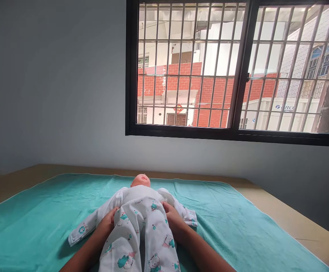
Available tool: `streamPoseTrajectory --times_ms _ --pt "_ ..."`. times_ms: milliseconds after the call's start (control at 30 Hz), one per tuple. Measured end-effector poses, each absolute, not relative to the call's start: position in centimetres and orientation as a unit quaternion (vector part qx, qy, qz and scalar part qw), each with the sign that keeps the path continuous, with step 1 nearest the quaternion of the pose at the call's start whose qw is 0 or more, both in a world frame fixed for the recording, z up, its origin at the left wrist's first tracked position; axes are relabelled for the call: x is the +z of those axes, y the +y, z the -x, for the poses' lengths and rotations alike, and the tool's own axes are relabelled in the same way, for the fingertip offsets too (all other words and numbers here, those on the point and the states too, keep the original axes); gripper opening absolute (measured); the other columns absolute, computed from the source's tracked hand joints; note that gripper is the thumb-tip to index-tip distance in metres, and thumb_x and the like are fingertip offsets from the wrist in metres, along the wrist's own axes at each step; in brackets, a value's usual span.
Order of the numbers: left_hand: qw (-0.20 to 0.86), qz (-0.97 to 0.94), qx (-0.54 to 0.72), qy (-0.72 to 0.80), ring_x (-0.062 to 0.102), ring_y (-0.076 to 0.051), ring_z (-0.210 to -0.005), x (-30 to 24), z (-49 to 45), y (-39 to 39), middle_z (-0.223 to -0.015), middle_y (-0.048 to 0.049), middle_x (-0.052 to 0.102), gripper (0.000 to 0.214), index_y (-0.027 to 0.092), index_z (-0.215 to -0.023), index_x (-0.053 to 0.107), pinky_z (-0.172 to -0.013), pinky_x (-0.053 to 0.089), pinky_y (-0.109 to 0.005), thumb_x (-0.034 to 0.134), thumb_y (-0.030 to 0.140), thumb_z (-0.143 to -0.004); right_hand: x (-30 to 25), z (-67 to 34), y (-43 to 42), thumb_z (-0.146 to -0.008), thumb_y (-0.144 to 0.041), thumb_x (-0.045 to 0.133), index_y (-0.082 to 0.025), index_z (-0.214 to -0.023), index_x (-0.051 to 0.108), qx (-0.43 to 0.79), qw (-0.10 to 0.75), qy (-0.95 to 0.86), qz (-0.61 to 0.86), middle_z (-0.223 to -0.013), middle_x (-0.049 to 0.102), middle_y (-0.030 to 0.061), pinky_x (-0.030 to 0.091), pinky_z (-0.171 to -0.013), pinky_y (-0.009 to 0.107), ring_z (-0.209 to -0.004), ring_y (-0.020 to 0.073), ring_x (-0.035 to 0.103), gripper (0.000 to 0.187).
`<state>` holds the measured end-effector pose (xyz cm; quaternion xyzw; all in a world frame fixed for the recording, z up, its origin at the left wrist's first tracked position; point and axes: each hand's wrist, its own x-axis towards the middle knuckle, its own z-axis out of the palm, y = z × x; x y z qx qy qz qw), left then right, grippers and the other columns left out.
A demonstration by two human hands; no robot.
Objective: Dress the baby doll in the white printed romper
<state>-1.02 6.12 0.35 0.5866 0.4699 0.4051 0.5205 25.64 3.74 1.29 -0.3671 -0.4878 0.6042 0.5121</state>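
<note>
A baby doll (141,180) lies on its back on a teal blanket (226,230), head toward the wall. It wears a white long-sleeved top (137,193) and white baby pants (153,226) printed with cartoon animals. At the left side of the waist, my left hand (112,217) has its fingers curled in at the edge of the pants. My right hand (170,215) grips the opposite side of the waistband, thumb side up. Fabric partly covers the fingertips of both hands. The sleeves spread out to either side, and the pant legs run toward me.
Beneath the blanket is a light brown tabletop (303,226), visible along its edges. Behind it rises a grey wall (54,94) with a dark-framed, barred window (234,136).
</note>
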Motion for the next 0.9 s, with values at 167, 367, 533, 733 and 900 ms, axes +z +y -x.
streamPoseTrajectory --times_ms 167,367,533,733,900 --pt "0.390 -0.627 0.449 0.503 0.057 -0.028 -0.088 0.0 0.8 4.9 -0.069 -0.0028 0.061 0.027 0.023 -0.064 0.051 -0.078 0.048 -0.035 0.062 0.048 -0.063 1.5 -27.1 3.7 -0.053 -0.009 0.074 -0.023 -0.078 0.059 0.633 0.436 -0.533 0.353 -0.081 0.065 -0.0031 0.041 -0.062 0.027 -0.073 0.0167 0.058 0.033" --pt "0.443 -0.584 0.445 0.514 0.058 -0.023 -0.073 1.5 1.2 4.1 -0.068 -0.0010 0.062 0.034 0.021 -0.066 0.055 -0.066 0.046 -0.030 0.070 0.049 -0.055 3.3 -28.7 4.4 -0.066 -0.025 0.073 -0.020 -0.078 0.061 0.556 0.393 -0.595 0.427 -0.069 0.057 -0.0028 0.034 -0.054 0.025 -0.059 0.0123 0.050 0.018" --pt "0.466 -0.583 0.451 0.489 0.062 -0.025 -0.084 3.1 2.2 3.6 -0.085 -0.0044 0.070 0.036 0.019 -0.077 0.068 -0.077 0.049 -0.032 0.071 0.052 -0.062 4.3 -27.7 4.4 -0.077 -0.036 0.067 -0.019 -0.070 0.061 0.349 0.423 -0.688 0.476 -0.068 0.059 0.0002 0.040 -0.060 0.029 -0.064 0.0155 0.052 0.019" --pt "0.453 -0.655 0.394 0.459 0.061 -0.029 -0.101 3.6 2.8 4.2 -0.104 -0.0082 0.069 0.046 0.019 -0.076 0.071 -0.090 0.049 -0.034 0.073 0.062 -0.063 4.9 -27.2 3.8 -0.079 -0.037 0.068 -0.021 -0.077 0.068 0.310 0.440 -0.742 0.399 -0.109 0.064 0.0074 0.051 -0.074 0.032 -0.097 0.0226 0.060 0.016" --pt "0.453 -0.686 0.369 0.434 0.048 -0.032 -0.129 4.4 3.0 3.8 -0.140 -0.0087 0.051 0.032 0.020 -0.074 0.069 -0.107 0.042 -0.035 0.077 0.050 -0.064 5.5 -27.8 3.3 -0.082 -0.039 0.067 -0.024 -0.077 0.071 0.280 0.403 -0.775 0.399 -0.129 0.061 0.0058 0.036 -0.108 0.045 -0.124 0.0276 0.049 0.016"
